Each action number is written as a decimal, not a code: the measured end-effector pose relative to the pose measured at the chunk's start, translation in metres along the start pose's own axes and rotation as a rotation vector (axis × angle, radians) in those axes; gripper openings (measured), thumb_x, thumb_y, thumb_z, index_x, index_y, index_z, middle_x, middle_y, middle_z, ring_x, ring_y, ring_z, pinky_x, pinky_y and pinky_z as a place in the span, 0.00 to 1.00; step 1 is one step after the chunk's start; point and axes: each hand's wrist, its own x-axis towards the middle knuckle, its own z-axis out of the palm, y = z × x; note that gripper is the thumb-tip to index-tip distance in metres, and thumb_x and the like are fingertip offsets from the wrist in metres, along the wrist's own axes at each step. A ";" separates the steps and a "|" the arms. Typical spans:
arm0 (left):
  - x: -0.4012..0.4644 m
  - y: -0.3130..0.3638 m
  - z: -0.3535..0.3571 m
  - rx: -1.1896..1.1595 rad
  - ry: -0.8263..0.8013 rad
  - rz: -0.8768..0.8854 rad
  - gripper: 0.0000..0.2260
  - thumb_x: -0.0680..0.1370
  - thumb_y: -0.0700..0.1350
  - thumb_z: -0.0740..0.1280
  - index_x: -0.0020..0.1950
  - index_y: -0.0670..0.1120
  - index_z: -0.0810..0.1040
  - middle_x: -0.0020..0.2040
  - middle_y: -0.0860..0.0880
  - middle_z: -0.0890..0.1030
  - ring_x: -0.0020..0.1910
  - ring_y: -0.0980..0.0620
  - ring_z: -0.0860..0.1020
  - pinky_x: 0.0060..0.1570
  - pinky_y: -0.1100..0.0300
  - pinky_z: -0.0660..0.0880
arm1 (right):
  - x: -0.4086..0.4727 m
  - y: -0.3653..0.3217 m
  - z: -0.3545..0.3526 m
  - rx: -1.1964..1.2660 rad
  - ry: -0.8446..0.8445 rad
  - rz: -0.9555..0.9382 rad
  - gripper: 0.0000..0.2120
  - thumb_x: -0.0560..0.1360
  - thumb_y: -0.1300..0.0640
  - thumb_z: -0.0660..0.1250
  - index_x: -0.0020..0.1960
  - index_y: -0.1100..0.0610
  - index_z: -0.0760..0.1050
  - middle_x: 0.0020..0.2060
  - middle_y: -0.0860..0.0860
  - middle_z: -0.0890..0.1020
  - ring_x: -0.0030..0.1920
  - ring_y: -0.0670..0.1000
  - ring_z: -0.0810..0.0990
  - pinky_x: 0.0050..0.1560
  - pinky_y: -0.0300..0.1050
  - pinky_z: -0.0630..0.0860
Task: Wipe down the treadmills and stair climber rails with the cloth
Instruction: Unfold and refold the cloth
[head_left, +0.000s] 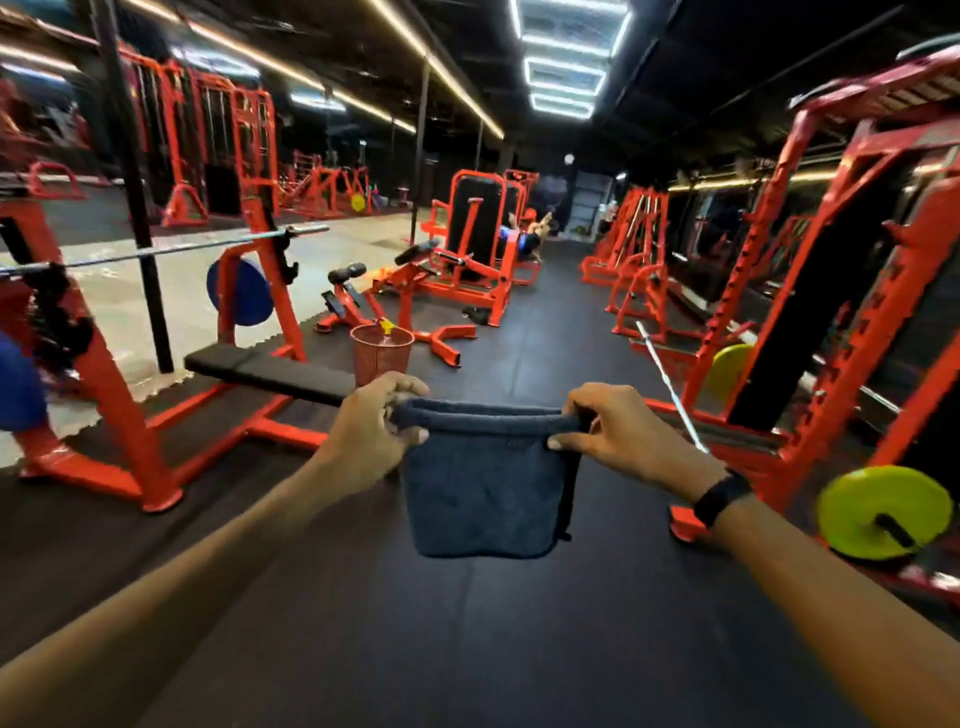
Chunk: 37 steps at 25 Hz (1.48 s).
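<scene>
Stretching folded cloth (483, 488) (dark blue), left hand (371, 431), right hand (613, 431) pinching corners, arms outstretched

cloth (480, 493): dark blue-grey terry, soft and napped, matt, doubled over
floor mat (519, 649): black rubber, matt, faintly grained
bench press frame (249, 291): metal tube, orange-red paint, semi-gloss
bench pad (270, 371): black padded vinyl, dull sheen
barbell (171, 249): bare steel, polished, reflective
waste basket (382, 356): red mesh, looks plastic
yellow-green weight plate (883, 512): smooth coated finish, slight gloss
blue weight plate (241, 293): smooth, satin
wristband (722, 496): black, matt
</scene>
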 end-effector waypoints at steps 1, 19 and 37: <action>0.035 -0.021 0.007 0.039 0.014 0.015 0.20 0.69 0.29 0.76 0.57 0.44 0.77 0.51 0.47 0.83 0.52 0.46 0.82 0.54 0.51 0.80 | 0.035 0.027 0.011 0.013 0.001 -0.018 0.15 0.68 0.52 0.80 0.37 0.54 0.75 0.33 0.45 0.76 0.34 0.46 0.75 0.37 0.48 0.75; 0.491 -0.360 -0.045 0.332 -0.038 -0.170 0.11 0.69 0.33 0.76 0.47 0.44 0.83 0.42 0.48 0.83 0.43 0.49 0.82 0.46 0.45 0.81 | 0.589 0.261 0.232 0.149 -0.347 -0.163 0.09 0.72 0.54 0.78 0.43 0.57 0.80 0.40 0.52 0.81 0.41 0.50 0.79 0.48 0.53 0.78; 0.841 -0.650 -0.077 0.572 -0.264 -0.279 0.11 0.68 0.37 0.71 0.48 0.48 0.84 0.43 0.49 0.84 0.45 0.48 0.82 0.46 0.51 0.78 | 0.944 0.424 0.448 0.240 -0.392 0.064 0.07 0.71 0.52 0.78 0.40 0.47 0.80 0.40 0.45 0.82 0.43 0.46 0.80 0.49 0.50 0.78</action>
